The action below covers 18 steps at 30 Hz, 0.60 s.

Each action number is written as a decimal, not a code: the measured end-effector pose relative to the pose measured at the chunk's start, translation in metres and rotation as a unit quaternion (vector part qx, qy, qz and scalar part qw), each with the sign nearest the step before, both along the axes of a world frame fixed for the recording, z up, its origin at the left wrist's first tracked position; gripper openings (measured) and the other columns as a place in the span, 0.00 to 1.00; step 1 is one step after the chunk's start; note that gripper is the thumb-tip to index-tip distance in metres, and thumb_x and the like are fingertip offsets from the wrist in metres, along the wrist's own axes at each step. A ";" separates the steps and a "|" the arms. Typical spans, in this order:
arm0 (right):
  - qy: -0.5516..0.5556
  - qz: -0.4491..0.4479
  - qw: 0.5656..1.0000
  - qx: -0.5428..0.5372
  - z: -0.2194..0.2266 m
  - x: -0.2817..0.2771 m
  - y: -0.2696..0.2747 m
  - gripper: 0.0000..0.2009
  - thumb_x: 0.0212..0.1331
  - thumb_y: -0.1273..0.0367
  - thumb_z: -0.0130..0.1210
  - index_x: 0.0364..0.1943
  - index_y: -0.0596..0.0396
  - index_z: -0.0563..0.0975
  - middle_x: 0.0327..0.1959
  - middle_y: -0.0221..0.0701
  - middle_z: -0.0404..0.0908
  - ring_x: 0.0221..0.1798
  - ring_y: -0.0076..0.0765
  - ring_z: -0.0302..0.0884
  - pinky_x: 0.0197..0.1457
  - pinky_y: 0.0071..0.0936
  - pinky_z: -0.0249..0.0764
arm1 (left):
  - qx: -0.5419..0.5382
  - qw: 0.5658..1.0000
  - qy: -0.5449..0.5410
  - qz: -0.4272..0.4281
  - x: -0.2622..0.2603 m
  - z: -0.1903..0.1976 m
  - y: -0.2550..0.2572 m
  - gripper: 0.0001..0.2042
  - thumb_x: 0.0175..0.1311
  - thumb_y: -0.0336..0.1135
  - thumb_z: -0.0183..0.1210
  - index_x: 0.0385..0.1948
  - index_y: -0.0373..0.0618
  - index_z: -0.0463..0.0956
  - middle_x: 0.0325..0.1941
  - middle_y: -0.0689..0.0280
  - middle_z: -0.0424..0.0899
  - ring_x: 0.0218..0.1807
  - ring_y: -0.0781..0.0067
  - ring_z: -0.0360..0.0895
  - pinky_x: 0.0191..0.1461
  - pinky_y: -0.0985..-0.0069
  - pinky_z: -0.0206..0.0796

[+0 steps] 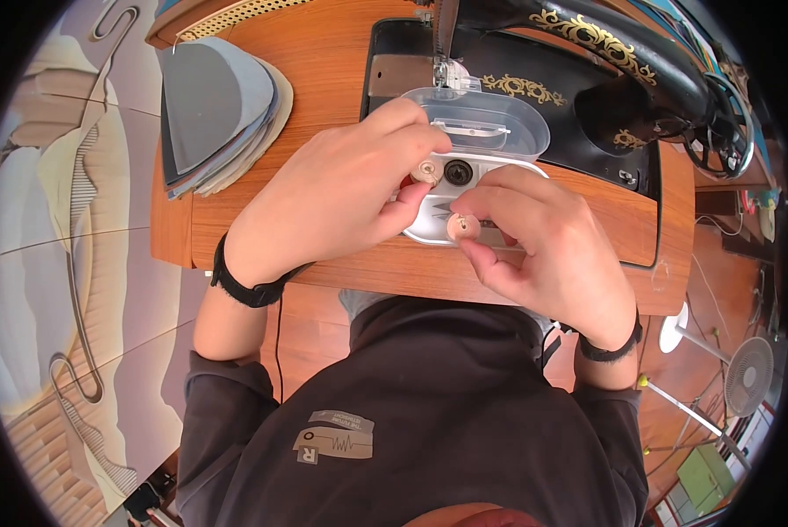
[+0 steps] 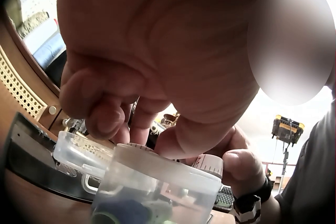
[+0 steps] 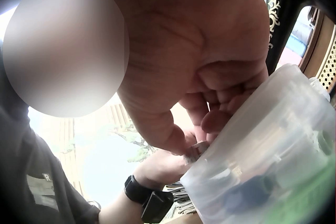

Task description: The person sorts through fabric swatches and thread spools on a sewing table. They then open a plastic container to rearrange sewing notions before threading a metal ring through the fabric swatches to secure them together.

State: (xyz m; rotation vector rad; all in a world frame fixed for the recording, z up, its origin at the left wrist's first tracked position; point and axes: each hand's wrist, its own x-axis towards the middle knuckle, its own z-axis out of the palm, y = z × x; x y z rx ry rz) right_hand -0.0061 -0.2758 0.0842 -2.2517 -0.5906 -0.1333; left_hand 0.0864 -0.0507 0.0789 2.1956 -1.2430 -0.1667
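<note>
My left hand (image 1: 328,189) pinches a small pinkish roll (image 1: 427,174) between thumb and fingers. A second pinkish roll (image 1: 462,228) is pinched by my right hand (image 1: 552,237), slightly lower and to the right. Both are held over a white-rimmed box (image 1: 424,238) with a black round part (image 1: 458,172) and a pointed metal tool (image 1: 442,211) inside. In the left wrist view, tick marks show on the roll (image 2: 209,164) near the right fingers. Translucent plastic (image 2: 157,174) hides part of both wrist views, with blue and green things behind it.
A clear lid (image 1: 534,132) holding a thin white piece lies behind the box. Farther back is a black sewing machine (image 1: 622,105) with gold patterns. Stacked fabric pieces (image 1: 223,114) lie at the left of the wooden table (image 1: 323,79). A fan (image 1: 748,376) stands at the right.
</note>
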 end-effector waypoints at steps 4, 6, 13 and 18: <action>-0.026 0.001 0.999 -0.021 0.003 0.001 0.007 0.13 0.48 0.76 0.68 0.40 0.54 0.81 0.39 0.34 0.81 0.38 0.46 0.82 0.40 0.38 0.80 | -0.020 0.999 0.032 0.010 -0.001 -0.002 0.006 0.17 0.60 0.22 0.63 0.51 0.43 0.77 0.48 0.64 0.77 0.31 0.70 0.76 0.29 0.76 0.69; -0.040 0.003 0.999 -0.029 0.003 0.002 0.013 0.15 0.46 0.77 0.68 0.41 0.52 0.82 0.42 0.33 0.82 0.39 0.46 0.82 0.41 0.37 0.81 | -0.029 0.998 0.053 0.014 -0.002 -0.003 0.007 0.16 0.60 0.21 0.62 0.50 0.43 0.78 0.48 0.64 0.77 0.33 0.73 0.76 0.29 0.77 0.68; -0.043 -0.003 0.998 -0.048 -0.004 0.003 0.025 0.14 0.48 0.76 0.69 0.41 0.52 0.83 0.44 0.31 0.83 0.42 0.45 0.82 0.44 0.38 0.79 | -0.069 0.996 0.063 0.002 0.002 -0.008 0.015 0.10 0.61 0.18 0.62 0.43 0.41 0.81 0.47 0.65 0.76 0.37 0.76 0.76 0.30 0.80 0.69; -0.043 -0.017 0.999 -0.016 -0.003 -0.001 0.017 0.11 0.51 0.76 0.68 0.39 0.54 0.84 0.43 0.33 0.83 0.41 0.42 0.82 0.42 0.34 0.80 | -0.071 0.995 0.072 0.011 0.000 -0.009 0.015 0.09 0.62 0.19 0.61 0.42 0.41 0.82 0.47 0.65 0.77 0.36 0.77 0.76 0.32 0.81 0.70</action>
